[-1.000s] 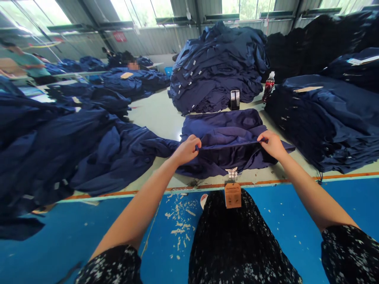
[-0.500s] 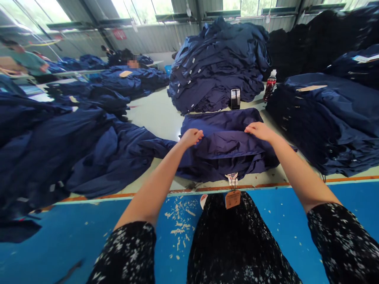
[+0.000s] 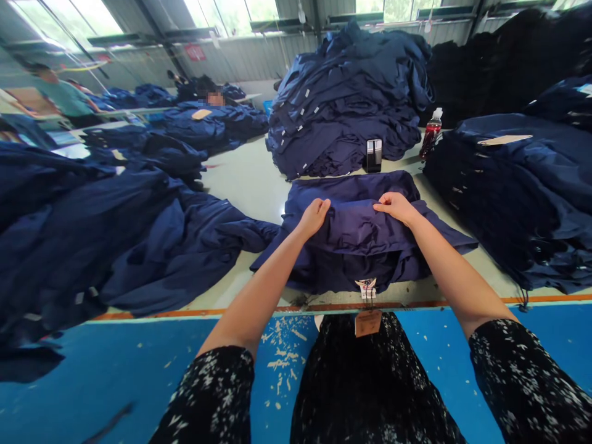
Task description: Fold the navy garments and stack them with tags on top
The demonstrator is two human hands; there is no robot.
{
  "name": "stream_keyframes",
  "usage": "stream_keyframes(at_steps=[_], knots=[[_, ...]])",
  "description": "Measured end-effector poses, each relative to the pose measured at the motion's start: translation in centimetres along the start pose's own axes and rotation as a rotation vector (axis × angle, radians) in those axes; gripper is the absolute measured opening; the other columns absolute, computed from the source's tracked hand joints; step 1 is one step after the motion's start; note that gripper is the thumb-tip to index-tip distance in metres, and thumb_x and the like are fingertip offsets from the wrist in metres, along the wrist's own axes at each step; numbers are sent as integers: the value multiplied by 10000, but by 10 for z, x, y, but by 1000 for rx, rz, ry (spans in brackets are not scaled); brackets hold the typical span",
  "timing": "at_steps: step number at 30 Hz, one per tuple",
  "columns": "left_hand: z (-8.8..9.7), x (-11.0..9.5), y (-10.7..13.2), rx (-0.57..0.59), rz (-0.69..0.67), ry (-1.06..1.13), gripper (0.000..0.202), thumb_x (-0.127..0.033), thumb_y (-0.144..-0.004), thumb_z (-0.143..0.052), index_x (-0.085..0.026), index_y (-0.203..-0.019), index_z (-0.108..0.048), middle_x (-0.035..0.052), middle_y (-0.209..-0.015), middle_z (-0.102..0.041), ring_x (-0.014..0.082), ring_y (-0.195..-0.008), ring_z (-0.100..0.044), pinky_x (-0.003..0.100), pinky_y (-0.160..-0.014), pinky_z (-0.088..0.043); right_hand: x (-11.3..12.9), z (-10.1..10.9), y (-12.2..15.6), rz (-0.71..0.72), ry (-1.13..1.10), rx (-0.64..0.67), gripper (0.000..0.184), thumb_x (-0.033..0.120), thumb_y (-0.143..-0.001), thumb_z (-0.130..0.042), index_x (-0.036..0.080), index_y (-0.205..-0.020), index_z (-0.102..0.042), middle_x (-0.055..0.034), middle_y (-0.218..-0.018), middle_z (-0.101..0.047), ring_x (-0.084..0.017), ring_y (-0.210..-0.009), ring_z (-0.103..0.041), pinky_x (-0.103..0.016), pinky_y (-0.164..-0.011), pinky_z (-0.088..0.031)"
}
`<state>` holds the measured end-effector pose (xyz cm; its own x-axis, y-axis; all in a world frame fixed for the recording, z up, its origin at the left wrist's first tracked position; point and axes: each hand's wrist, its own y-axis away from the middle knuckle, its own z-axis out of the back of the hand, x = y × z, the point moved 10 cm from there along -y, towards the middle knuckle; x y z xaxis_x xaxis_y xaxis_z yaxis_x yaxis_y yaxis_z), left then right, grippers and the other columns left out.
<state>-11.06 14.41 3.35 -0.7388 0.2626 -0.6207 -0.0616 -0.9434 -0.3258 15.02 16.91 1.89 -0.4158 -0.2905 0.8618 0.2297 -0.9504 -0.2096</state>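
Currently, the left hand (image 3: pixel 314 217) and right hand (image 3: pixel 396 208) are laid open on one navy garment (image 3: pixel 356 235), pinching nothing. One phone (image 3: pixel 374 155) and one red bottle (image 3: pixel 430 138) are seen beyond it.

Daylight came through the upper windows (image 3: pixel 226 15), which were overexposed with glare; the worktop (image 3: pixel 245 185) was evenly lit, shadows were soft, and wide-angle distortion visibly bent the picture's outer edges.

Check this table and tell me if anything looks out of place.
The brown card tag dangles past the table's orange edge, hanging from the white label of the navy garment, so it sits off the work surface.
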Motion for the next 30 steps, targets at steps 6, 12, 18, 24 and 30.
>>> stream_keyframes(at_steps=[6,12,18,24,30], knots=[[-18,2,-3,193,-151,43,202,-346,-829,-653,-177,-725,-613,4,-720,-627,164,-726,-584,273,-717,-464,-6,6,-3,-8,278,-42,388,491,-886,-593,194,-634,-590,-9,-655,-602,-175,-680,-562,-280,-681,-427],[1,-27,-1,85,-372,-169,232,-303,-915,-551,-206,-943,-760,77,-994,-758,235,-977,-676,362,-926,-503,25,16,8,87,751,-152,227,296,-935,-582,213,-988,-787,-103,-1044,-759,-260,-973,-680,-356,-882,-517],[-62,-52,34,585,-537,-292,542,-489,-1008,-418,-214,-1452,-565,100,-1575,-476,255,-1489,-391,445,-1225,-281,43,-50,44,363,845,237,473,406,-1028,-443,218,-1429,-607,-115,-1514,-548,-313,-1422,-474,-504,-1161,-380],[-91,-23,54,668,-395,-411,843,-685,-959,-397,-200,-1631,-243,125,-1699,-153,290,-1585,-106,503,-1268,-93,-7,-72,60,242,882,392,658,581,-1029,-347,296,-1620,-295,-63,-1687,-223,-324,-1567,-164,-666,-1214,-184],[-77,-12,46,507,-292,-129,653,-590,-973,-421,-210,-1495,-516,103,-1601,-432,271,-1517,-346,457,-1254,-222,-20,-70,56,183,698,412,629,615,-1011,-361,341,-1577,-392,-32,-1657,-315,-304,-1556,-215,-658,-1234,-97]])
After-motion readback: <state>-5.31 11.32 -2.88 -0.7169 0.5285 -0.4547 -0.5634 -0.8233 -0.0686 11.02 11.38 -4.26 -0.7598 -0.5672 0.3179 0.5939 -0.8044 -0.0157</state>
